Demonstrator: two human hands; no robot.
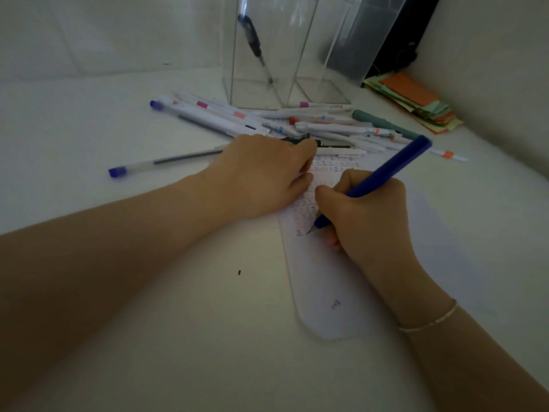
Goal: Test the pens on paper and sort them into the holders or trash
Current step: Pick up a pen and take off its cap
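Both forearms reach in from the bottom corners, bare. Left hand [261, 176] lies palm down, knuckles up, fingers [303, 150] loosely bent. Right hand [365, 212] is curled in a writing grip, thin bracelet on that wrist.

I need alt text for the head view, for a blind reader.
The right hand writes with a blue pen on paper that the left hand holds down. Behind lie a pen pile and clear holders.

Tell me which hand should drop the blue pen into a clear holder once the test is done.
Right. The right hand already grips the blue pen, tip on the paper. The left hand rests on the paper's top, steadying it, nearer the clear holder.
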